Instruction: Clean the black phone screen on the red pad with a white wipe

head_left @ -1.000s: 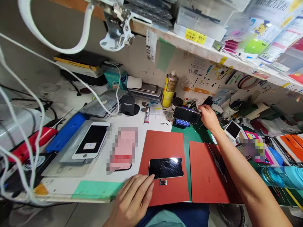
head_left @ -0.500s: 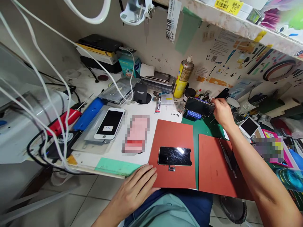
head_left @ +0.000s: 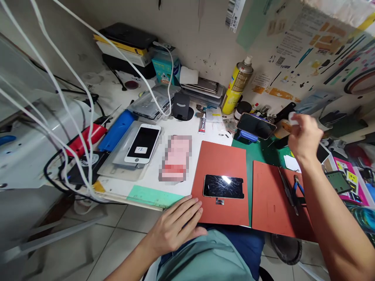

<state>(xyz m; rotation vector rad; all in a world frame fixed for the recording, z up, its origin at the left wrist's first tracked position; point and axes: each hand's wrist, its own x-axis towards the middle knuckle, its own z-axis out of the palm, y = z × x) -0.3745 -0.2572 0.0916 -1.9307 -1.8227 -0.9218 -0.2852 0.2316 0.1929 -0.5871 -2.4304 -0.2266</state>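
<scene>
Raising the right hand (head_left: 305,136) above the bench, the person is pinching a small white wad (head_left: 293,118) between the fingertips (head_left: 296,125), though what the wad is made of is too small to tell. The hand is hanging in the air just right of a black smartphone (head_left: 256,126), which is leaning tilted on a blue stand (head_left: 247,136). The left hand (head_left: 175,227) is lying relaxed at the front of the bench, its fingers open, slightly spread and gripping nothing, with the fingertips touching the lower edge of a red-orange work mat (head_left: 222,157). On that mat, just above the left hand, a cracked phone screen (head_left: 223,186) is lying flat, with a small metal bracket (head_left: 219,201) just below it. A second red-orange mat (head_left: 272,205) is sitting to the right, carrying tweezers (head_left: 288,194) and blue-handled pliers (head_left: 299,185). Farther left, a white phone display (head_left: 142,143) is resting on a clear plastic tray (head_left: 113,171), beside a blurred pink package (head_left: 175,158). Against the wall, a yellow spray can (head_left: 237,88) is standing behind a tube of glue (head_left: 202,124).
</scene>
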